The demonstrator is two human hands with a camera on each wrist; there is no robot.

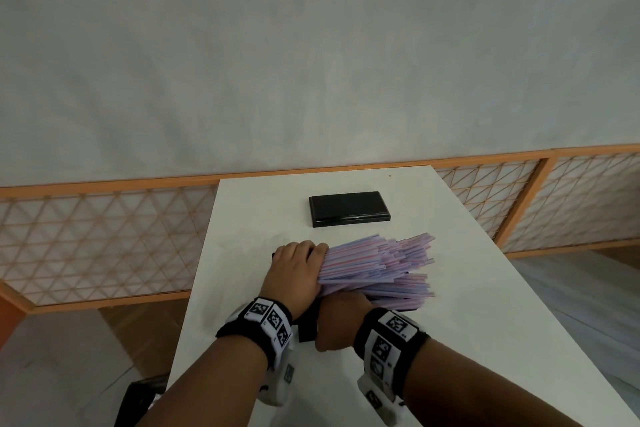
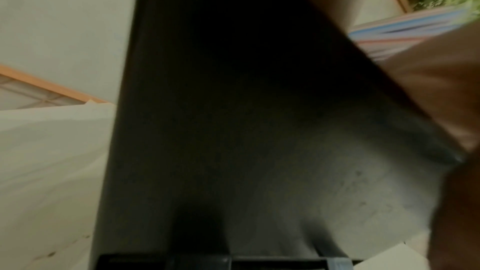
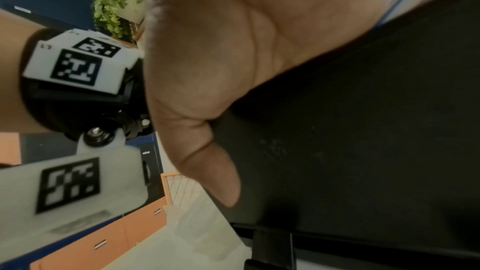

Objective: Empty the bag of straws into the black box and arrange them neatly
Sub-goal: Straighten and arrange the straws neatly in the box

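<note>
Both hands are at the near part of the white table (image 1: 485, 322), working one black box (image 1: 306, 322) that shows only in slivers between the wrists. The straws (image 1: 377, 267) — pale purple with pink and blue stripes — stick out of it to the right in a thick fan, ends ragged and splayed, not level.

Left hand (image 1: 294, 274): fingers curled over the far edge of the box at the root of the bundle, gripping it. The left wrist view is mostly the box's dark wall, with a strip of straws at the upper right.

Right hand (image 1: 341, 319): closed round the near side of the box, just under the straws; the right wrist view shows palm and thumb pressed on the black surface. Whether its fingers also catch straws I cannot tell.

A flat black piece (image 1: 349, 209) lies apart, farther up the table — probably the lid, though that is a guess.

No bag in sight in any view. My reading: emptying looks done or nearly so, since the straws are loose. What is left is the tidying — the bundle is uneven and overhangs, so it wants settling and squaring inside the box.
</note>
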